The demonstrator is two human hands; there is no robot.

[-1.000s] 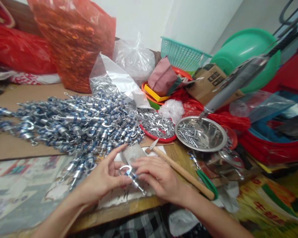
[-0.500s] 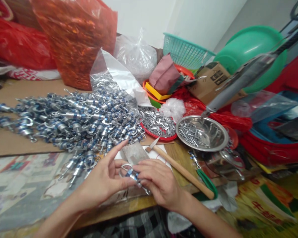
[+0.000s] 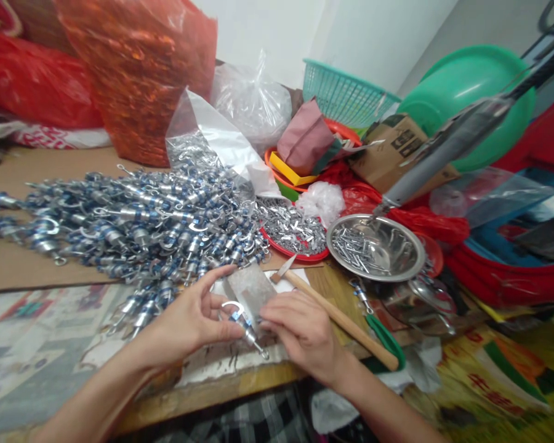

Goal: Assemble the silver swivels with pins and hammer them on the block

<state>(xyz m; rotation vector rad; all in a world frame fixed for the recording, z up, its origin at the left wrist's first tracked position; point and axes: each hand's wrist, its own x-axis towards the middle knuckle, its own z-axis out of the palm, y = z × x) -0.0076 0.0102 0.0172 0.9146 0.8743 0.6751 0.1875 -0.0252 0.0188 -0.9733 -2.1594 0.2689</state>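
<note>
My left hand pinches a silver-and-blue metal fitting between thumb and fingers. A flat curved hook forms its upper end, and a small ring its lower end, which points down and right. My right hand is just right of it, fingers bent and pressed together; whether they hold something small is hidden. Behind both hands a grey metal block sits on the wooden bench. A hammer with a wooden handle lies to the right of the block. Many similar fittings form a large pile at the left.
A red tray holds small metal pieces behind the hammer. Beside it stands a steel bowl with pins. One fitting on a green strap lies at the right. Plastic bags, a teal basket and a cardboard box fill the back.
My right fingers have come off the fitting and moved slightly right. The fitting, still in my left hand, now shows more of its length.
</note>
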